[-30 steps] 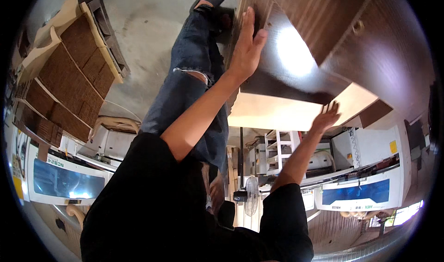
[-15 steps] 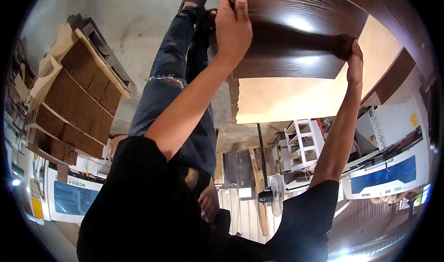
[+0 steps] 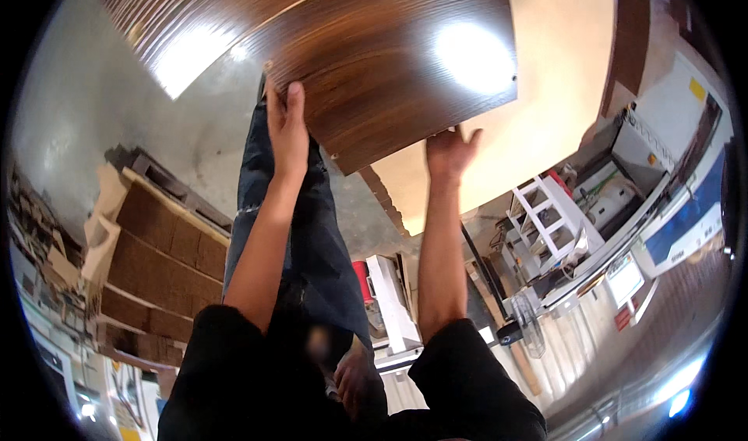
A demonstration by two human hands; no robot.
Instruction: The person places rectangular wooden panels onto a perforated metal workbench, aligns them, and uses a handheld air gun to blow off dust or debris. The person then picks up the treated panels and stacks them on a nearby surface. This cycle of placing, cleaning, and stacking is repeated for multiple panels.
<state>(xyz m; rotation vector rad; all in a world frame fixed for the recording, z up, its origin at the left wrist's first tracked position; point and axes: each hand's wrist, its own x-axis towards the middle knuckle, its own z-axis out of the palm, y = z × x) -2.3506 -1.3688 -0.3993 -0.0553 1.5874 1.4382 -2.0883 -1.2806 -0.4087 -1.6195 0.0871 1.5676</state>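
Note:
A dark brown wood-grain panel [image 3: 389, 59] lies tilted in front of me, with bright glare on its right part. My left hand [image 3: 287, 133] is closed on its left edge, thumb on the upper face and the other fingers mostly out of sight. At the near edge, toward the right, my right hand [image 3: 452, 154] holds the panel with its fingertips at or under the edge and its thumb sticking out. Beyond it is a second brown panel [image 3: 210, 8], meeting the first along a pale line. Under both, a large cream-coloured board [image 3: 557, 75] shows at the right.
A stack of brown boards [image 3: 160, 258] with torn cardboard stands at the left on the grey floor [image 3: 187, 145]. My jeans-clad legs [image 3: 292, 246] are below the panel. On the right are a white step ladder [image 3: 545, 211], a fan [image 3: 526, 324] and a white machine [image 3: 678, 215].
The brown panel now appears lower and farther left, and turned. My right hand has gone from its right corner to its near edge. My left hand keeps to the left edge.

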